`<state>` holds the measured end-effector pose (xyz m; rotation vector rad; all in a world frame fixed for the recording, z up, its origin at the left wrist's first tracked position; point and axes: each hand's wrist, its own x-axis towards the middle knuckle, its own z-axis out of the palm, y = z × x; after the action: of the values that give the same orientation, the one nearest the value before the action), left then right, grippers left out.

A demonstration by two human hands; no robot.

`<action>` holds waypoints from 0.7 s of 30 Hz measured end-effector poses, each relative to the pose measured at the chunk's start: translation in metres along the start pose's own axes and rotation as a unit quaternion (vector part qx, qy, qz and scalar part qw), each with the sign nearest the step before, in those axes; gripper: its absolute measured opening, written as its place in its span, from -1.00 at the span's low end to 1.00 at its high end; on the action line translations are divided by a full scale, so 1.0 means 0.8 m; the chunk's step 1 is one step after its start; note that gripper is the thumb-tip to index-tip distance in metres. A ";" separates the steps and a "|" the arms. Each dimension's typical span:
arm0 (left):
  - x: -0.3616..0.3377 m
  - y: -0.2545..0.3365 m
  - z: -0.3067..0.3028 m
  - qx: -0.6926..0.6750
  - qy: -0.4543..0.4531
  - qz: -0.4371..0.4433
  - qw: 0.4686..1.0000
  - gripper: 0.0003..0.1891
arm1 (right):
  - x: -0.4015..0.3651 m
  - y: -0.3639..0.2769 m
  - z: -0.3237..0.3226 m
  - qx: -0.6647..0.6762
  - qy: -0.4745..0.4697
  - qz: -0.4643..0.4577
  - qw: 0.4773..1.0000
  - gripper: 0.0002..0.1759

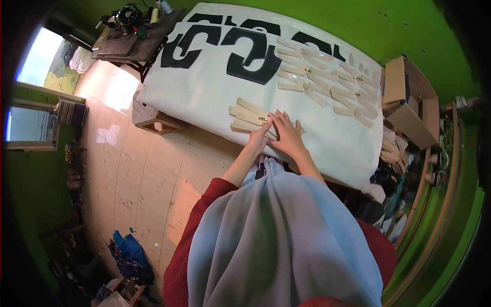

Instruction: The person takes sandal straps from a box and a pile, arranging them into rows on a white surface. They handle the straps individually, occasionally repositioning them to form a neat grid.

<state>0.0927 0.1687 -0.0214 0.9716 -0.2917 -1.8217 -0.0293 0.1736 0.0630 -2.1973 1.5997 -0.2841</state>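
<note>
On the near edge of the white-covered table [204,107] lies a piece of beige straps [248,113] with a small gold-coloured fitting, its strips fanned out to the left. My left hand [262,134] is closed on it near the fitting, thumb pointing up. Over its right part rests my right hand [288,134], fingers spread and touching the straps; part of the piece is hidden beneath it. Similar beige strap pieces [307,70], several with gold-coloured fittings, lie in rows farther right. Behind them and to the left are black curved cut-outs [254,56].
A sewing machine [128,16] stands on a dark table at the back left. An open cardboard box [411,115] adjoins the table's right end, with more beige strips [394,151] below it. A wooden rack [434,215] runs along the right wall. Blue cloth [130,253] lies on the floor.
</note>
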 end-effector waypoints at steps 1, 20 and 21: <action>0.002 0.007 -0.001 -0.002 0.004 0.006 1.000 -0.69 | 0.011 0.008 0.000 0.001 -0.002 -0.007 1.000 -0.09; 0.008 0.092 -0.002 0.049 -0.063 0.000 0.997 -0.57 | 0.068 0.037 -0.027 0.256 0.003 0.005 0.967 -0.22; 0.013 0.095 -0.001 0.080 -0.060 -0.007 0.995 -0.56 | 0.069 0.038 -0.024 0.308 -0.017 0.031 0.951 -0.25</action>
<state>0.1422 0.1248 0.0178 0.9759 -0.5132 -1.8948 -0.0451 0.1098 0.0631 -1.6579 1.3220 -0.6288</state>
